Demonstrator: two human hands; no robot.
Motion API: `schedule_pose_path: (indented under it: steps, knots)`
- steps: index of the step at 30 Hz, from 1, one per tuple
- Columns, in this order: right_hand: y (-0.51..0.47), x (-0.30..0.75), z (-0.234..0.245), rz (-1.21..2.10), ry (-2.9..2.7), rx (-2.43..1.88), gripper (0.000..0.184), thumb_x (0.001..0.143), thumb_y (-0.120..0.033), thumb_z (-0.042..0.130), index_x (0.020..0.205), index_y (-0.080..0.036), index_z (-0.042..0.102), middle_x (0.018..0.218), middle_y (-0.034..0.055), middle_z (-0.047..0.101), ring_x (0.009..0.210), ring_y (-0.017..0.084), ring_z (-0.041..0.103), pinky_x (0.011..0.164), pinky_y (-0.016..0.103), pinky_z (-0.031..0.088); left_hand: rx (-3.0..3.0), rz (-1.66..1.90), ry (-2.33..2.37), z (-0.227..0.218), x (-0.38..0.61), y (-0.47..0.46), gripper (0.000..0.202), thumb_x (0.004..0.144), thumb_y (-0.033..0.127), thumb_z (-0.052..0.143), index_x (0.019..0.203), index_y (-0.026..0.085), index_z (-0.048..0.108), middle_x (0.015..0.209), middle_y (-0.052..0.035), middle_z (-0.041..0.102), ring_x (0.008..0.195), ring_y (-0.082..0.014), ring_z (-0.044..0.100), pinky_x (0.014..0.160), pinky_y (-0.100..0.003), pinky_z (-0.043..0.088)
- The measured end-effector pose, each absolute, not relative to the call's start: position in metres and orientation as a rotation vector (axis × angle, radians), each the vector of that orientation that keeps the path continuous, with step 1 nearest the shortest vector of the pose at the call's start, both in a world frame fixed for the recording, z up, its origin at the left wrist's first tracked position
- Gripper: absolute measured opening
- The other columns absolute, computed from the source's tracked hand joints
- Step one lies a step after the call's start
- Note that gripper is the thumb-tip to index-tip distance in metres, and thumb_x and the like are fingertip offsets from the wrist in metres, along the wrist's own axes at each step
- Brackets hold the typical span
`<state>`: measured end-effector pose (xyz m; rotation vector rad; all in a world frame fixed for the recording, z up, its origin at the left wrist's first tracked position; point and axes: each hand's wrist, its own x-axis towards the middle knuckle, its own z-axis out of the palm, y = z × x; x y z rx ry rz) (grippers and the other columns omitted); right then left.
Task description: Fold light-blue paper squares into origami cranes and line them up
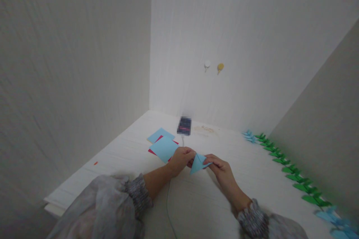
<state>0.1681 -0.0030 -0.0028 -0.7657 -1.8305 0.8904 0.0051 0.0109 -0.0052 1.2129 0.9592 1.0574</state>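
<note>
At the bottom of the frame, two forearms in loose grey gathered sleeves reach up toward the centre over a white wood-grain table (252, 179). Just below centre, the left hand (181, 160) and the right hand (221, 170) meet around a small light-blue folded paper triangle (198, 163), held just above the tabletop. The left fingers are curled and pinch the triangle's left edge; the right thumb and fingertips pinch its right-hand point. A thin pale-green cord (168, 201) runs from the bottom edge up beneath the left wrist.

Just beyond the left hand, left of centre, lies a loose stack of square paper sheets (162, 145), light blue over red. Behind it, near the centre, stands a small dark blurred object (184, 126). Along the right edge of the table, a row of green folded paper figures (291, 177) runs from lower right toward the middle, with light-blue folded figures (249, 135) at its far end. On the white far wall, above centre, sit a white wall hook (207, 65) and a yellow wall hook (220, 67).
</note>
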Motion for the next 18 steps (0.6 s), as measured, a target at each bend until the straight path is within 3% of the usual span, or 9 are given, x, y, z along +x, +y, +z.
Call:
schedule_pose_path:
  steps: [9, 18]
  knots:
    - [-0.0037, 0.1695, 0.0044, 0.689, -2.018, -0.717, 0.018, 0.078, -0.025, 0.044, 0.074, -0.021, 0.061, 0.081, 0.0039, 0.052, 0.077, 0.016, 0.052, 0.069, 0.028, 0.042, 1.270, 1.101, 0.996, -0.0087, 0.0043, 0.0127, 0.022, 0.064, 0.032, 0.047, 0.054, 0.013, 0.046, 0.047, 0.0030, 0.044, 0.042, -0.0055, 0.041, 0.041, -0.018, 0.034]
    - [-0.0015, 0.1730, -0.0003, 0.573, -2.111, -0.705, 0.021, 0.078, -0.016, 0.042, 0.079, -0.023, 0.062, 0.084, 0.0044, 0.050, 0.079, 0.015, 0.051, 0.068, 0.027, 0.042, 1.191, 0.978, 0.914, -0.0021, 0.0041, 0.0090, 0.031, 0.062, 0.041, 0.050, 0.062, 0.011, 0.052, 0.056, -0.0017, 0.055, 0.047, -0.0093, 0.050, 0.045, -0.021, 0.039]
